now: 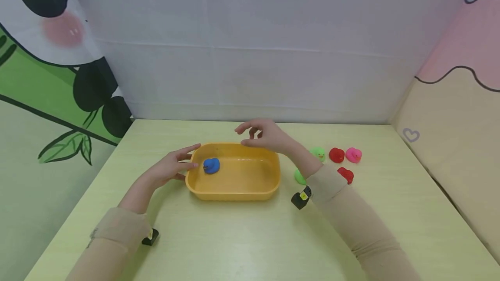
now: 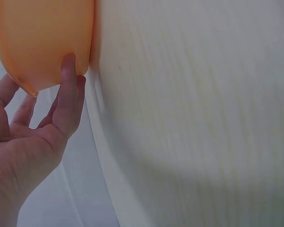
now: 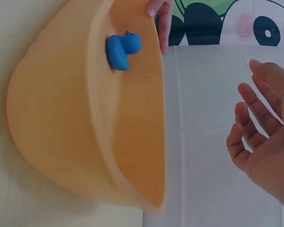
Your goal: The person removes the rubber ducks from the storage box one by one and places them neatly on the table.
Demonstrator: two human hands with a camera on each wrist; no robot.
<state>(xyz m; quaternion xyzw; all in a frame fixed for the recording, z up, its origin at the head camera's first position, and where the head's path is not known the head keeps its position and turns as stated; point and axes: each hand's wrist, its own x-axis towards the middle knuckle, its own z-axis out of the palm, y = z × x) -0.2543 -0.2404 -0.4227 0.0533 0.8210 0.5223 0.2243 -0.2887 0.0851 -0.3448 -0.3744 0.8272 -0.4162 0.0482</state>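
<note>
A yellow plastic basin (image 1: pixel 234 196) stands on the table, and a blue toy duck (image 1: pixel 211 166) sits inside it toward the left end. My left hand (image 1: pixel 172 168) holds the basin's left end. One of its fingertips reaches over the rim, while others lie against the outer wall (image 2: pixel 42 42), as the left wrist view shows. Above the back right rim hovers my right hand (image 1: pixel 265 135), fingers loosely bent and nothing between them. The right wrist view shows this hand (image 3: pixel 265 118) apart from the basin, with the blue duck (image 3: pixel 118 52) lying at the far end.
To the right of the basin are several small toy ducks: a green one (image 1: pixel 318 154), a red one (image 1: pixel 337 155), a pink one (image 1: pixel 353 155), another red one (image 1: pixel 345 174) and a second green one (image 1: pixel 300 178), partly behind my right arm. A white wall (image 1: pixel 250 77) borders the table's back edge.
</note>
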